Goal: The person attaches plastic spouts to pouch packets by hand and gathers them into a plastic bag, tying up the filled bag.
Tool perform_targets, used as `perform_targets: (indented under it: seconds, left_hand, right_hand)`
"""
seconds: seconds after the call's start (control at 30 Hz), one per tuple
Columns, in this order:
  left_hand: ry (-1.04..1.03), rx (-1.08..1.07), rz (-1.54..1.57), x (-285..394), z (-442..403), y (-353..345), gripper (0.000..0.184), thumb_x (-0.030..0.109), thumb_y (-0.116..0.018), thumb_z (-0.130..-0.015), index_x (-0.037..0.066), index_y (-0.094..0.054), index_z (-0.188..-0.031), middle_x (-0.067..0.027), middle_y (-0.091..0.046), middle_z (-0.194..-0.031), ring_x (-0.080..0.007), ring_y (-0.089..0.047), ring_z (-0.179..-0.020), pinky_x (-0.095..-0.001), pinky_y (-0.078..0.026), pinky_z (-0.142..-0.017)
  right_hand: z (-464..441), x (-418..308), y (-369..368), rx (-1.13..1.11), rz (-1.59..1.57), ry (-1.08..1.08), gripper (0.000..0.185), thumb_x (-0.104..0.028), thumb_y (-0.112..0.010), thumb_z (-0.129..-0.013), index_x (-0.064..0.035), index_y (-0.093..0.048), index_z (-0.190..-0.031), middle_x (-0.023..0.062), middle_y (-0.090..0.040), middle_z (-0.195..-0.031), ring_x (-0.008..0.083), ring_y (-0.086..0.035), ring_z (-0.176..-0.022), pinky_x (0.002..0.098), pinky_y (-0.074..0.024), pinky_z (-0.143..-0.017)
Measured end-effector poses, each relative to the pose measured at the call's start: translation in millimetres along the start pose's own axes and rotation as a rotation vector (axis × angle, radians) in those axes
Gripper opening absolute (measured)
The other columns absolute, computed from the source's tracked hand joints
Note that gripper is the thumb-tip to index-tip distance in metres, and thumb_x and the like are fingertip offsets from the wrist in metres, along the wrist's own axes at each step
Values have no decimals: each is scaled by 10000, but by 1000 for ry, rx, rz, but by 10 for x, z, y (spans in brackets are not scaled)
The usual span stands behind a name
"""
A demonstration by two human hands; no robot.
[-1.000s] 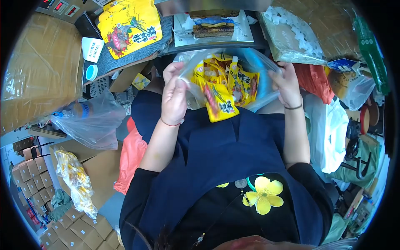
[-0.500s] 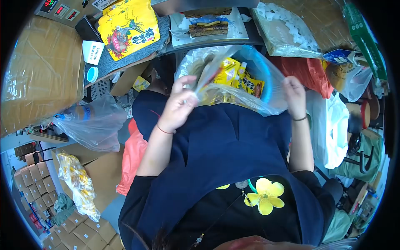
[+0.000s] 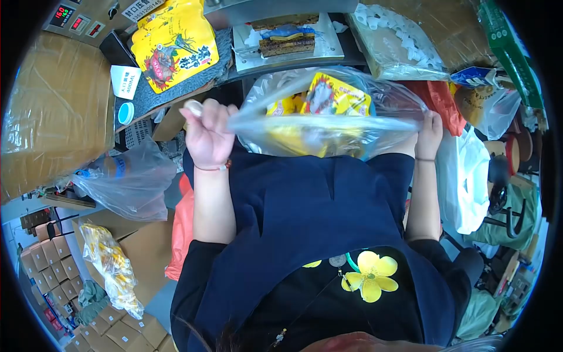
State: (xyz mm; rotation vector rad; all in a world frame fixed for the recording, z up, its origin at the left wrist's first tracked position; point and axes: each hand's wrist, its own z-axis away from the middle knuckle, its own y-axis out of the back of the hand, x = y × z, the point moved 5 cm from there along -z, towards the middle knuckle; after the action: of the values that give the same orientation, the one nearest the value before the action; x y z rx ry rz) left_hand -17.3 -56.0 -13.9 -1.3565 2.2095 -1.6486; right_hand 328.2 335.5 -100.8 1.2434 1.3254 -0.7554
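A large clear plastic bag [image 3: 387, 126] lies across my lap, its edge pulled taut between both hands. My left hand [image 3: 208, 135] is closed on the bag's left edge, with the palm side partly turned up. On the opposite side, my right hand [image 3: 430, 136] has its fingers closed on the bag's right edge. Yellow printed food pouches [image 3: 340, 97] show inside the bag; the top one bears a red-and-white picture. Other yellow packets lower down are blurred by the plastic film.
Beyond the bag, a sealing machine's metal plate [image 3: 325, 50] sits on the bench. Flat yellow pouches [image 3: 176, 50] lie on a grey mat at the left, near a small white label [image 3: 125, 82]. A carton [image 3: 58, 111] stands far left; a white plastic bag [image 3: 466, 182] hangs at the right.
My left hand has moved left and up, drawing the bag's edge out wide. My right hand has shifted slightly down and right. A yellow pouch now shows on top in the bag.
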Motion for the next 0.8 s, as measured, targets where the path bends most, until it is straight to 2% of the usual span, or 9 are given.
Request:
perform_targets:
  seconds: [0.1, 0.2, 0.3, 0.37, 0.43, 0.53, 0.6, 0.67, 0.8]
  left_hand:
    - [115, 21, -520, -461, 85, -285, 351, 350, -618, -1000, 87, -582, -1230, -32, -580, -962, -220, -589, -1010, -436, -460, -1003]
    - [191, -487, -1483, -1143, -61, -862, 674, 290, -728, -895, 135, -443, -1486, -147, -522, -1075, -356, -598, -952, -445, -493, -820]
    - [343, -491, -1669, -1516, 59, -797, 720, 302, -785, -768, 66, -526, -1397, -169, -620, -1187, -377, -616, -1073, -423, -499, -913]
    - [189, -515, -1595, -1581, 164, -554, 702, 260, -787, -729, 99, -560, -1373, -154, -651, -1092, -358, -646, -995, -443, -514, -847]
    - [-12, -463, -1592, -1486, 194, -555, 557, 200, -740, -743, 90, -625, -1276, -133, -695, -1072, -333, -689, -966, -456, -532, -811]
    - [226, 32, -1351, -1546, 163, -284, 330, 279, -530, -1009, 71, -547, -1264, -141, -675, -1007, -287, -695, -897, -365, -548, -769]
    - [587, 219, -1136, -1526, 186, -44, 327, 276, -475, -1045, 54, -519, -1281, -98, -654, -962, -190, -639, -790, -297, -511, -693]
    - [872, 404, -694, -1536, 214, 188, 301, 258, -508, -1044, 58, -538, -1266, -18, -625, -900, -60, -505, -659, -200, -426, -594]
    - [930, 259, -489, -1430, 100, 397, 224, 175, -636, -982, 38, -617, -1158, -17, -639, -926, -80, -550, -689, -234, -474, -641]
  right_hand:
    - [417, -828, -291, -233, 240, 417, 89, -98, -566, -980, -45, -608, -922, 61, -581, -862, 178, -534, -775, 312, -442, -731]
    - [1000, -1591, -822, -511, 297, 913, 39, -76, -640, -843, -92, -620, -872, 113, -593, -892, 271, -580, -829, 398, -454, -774]
    - [1586, -1820, -1179, -870, 263, 1178, 119, -165, -692, -717, -143, -650, -826, 60, -630, -1022, 226, -591, -1031, 434, -464, -882]
    - [1724, -1832, -1236, -913, 254, 1317, 183, -199, -722, -771, -108, -667, -920, 61, -609, -1140, 229, -566, -1166, 451, -440, -1000]
    - [1362, -1864, -1345, -808, 26, 903, 223, -224, -705, -856, -63, -641, -996, 85, -603, -1116, 247, -584, -1132, 446, -449, -978]
    - [1021, -1329, -1631, -925, 15, 279, 246, -253, -636, -975, -16, -592, -1025, 135, -599, -1006, 294, -625, -936, 374, -488, -849]
    - [1065, -1064, -1861, -1151, 190, 349, 197, -229, -659, -950, -46, -594, -984, 130, -598, -1027, 331, -606, -917, 399, -485, -855]
    - [1137, -1148, -1824, -939, 343, 647, 181, -220, -673, -925, -57, -602, -952, 132, -609, -1013, 352, -603, -938, 432, -479, -863]
    - [1421, -1565, -1838, -753, 133, 876, 159, -199, -700, -850, -67, -640, -915, 137, -652, -1020, 366, -606, -1016, 479, -471, -891]
